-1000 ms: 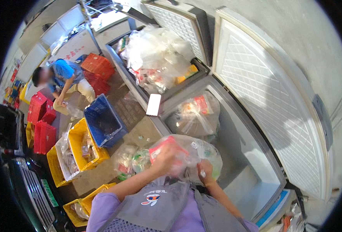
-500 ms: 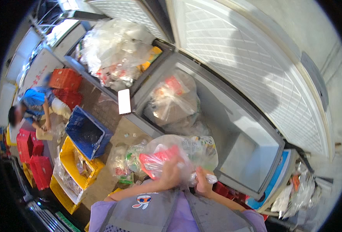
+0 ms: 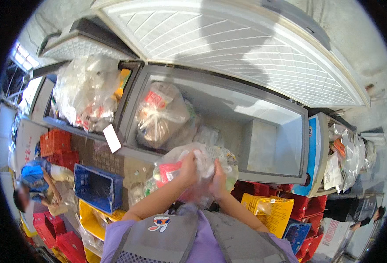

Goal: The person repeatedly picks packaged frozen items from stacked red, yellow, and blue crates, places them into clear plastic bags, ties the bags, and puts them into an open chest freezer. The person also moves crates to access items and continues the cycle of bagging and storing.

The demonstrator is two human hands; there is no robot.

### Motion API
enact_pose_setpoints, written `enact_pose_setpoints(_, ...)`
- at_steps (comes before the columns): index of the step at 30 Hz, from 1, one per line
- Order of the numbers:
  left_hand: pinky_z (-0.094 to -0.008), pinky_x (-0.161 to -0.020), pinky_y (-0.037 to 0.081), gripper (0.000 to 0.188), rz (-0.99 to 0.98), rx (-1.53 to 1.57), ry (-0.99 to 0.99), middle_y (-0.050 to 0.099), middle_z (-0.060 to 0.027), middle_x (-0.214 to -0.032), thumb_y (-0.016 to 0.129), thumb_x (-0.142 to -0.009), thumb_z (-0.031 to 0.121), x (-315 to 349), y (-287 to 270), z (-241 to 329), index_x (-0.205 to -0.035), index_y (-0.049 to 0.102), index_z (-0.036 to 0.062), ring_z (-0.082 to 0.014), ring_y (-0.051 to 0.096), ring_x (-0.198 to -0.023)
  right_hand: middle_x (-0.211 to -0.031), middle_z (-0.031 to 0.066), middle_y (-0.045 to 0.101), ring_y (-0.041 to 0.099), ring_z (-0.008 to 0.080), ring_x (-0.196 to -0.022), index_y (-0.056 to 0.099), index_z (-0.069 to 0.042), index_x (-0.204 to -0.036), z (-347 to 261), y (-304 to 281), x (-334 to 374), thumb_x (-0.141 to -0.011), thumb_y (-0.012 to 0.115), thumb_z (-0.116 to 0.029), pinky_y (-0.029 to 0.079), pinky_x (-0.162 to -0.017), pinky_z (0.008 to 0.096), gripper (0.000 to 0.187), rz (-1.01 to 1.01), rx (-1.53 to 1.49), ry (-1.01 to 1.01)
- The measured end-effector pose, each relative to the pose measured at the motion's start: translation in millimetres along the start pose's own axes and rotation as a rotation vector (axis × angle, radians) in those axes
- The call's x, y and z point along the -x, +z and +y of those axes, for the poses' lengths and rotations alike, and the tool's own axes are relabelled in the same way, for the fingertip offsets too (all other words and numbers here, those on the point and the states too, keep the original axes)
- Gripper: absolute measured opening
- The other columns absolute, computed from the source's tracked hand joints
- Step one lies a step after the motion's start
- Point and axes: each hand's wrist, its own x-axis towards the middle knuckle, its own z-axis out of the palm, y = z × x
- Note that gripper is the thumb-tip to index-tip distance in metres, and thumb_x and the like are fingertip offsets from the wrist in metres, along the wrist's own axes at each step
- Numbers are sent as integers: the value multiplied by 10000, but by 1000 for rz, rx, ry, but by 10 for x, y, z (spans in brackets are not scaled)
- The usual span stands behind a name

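Observation:
In front of my chest, a clear plastic bag [image 3: 204,164] is held up between my hands, with its gathered film in the middle. My left hand [image 3: 189,165] is closed on the bag's film at its left side. On the other side my right hand [image 3: 218,179] grips the same film, thumb up. A red and white package [image 3: 169,171] shows through the plastic beside my left wrist. The bag hangs at the near edge of an opened chest freezer [image 3: 228,174]. Inside that freezer sits a large knotted clear bag [image 3: 160,116] with brownish contents.
The freezer's white lid [image 3: 193,37] stands raised behind. On the left, another freezer is heaped with clear bags [image 3: 88,87]; a white phone-like slab [image 3: 112,138] lies on its rim. Blue [image 3: 98,186] and yellow crates [image 3: 268,210] stand around. A co-worker [image 3: 35,175] sits far left, another person [image 3: 351,210] far right.
My view has turned to the right. My left hand has moved from over the red package to the gathered film, and both hands are now close together higher on the bag.

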Motion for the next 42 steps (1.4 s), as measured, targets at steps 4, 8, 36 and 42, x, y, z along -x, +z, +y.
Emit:
enact_pose_setpoints(4,-335,-767,481,178,-217,-991,653,599,-74,-828,502,-863,125,246,-204,675,-942,654,77,-217,591,-832,-1154,77,560,565,234,-1036,503,-57,-1201,-274,-216,205,-972,478,-378,450,-936,394,395,110,532,-105)
enact_pose_setpoints(8,-413,-869,449,133,-447,-2113,1171,586,-48,-811,641,-670,151,707,-612,1408,-795,607,119,-257,581,-878,-760,64,553,575,187,-784,558,-37,-897,-646,-693,267,-985,476,-356,437,-912,396,341,368,142,-66)
enact_pose_setpoints(36,-416,-768,471,195,-894,-1878,523,633,-67,-838,685,-710,85,1511,365,1597,-904,667,102,-288,602,-836,-951,65,658,603,164,-931,666,-59,-1044,-442,-26,-185,-975,486,-341,459,-846,327,342,-856,1316,47)
enact_pose_setpoints(42,-365,-1017,402,464,-821,-1280,47,545,-109,-1303,601,-856,61,724,177,1315,-1310,507,69,-248,533,-1188,-957,80,659,602,197,-947,656,-40,-899,-428,17,-162,-800,642,-146,459,-846,352,145,-985,1660,119)
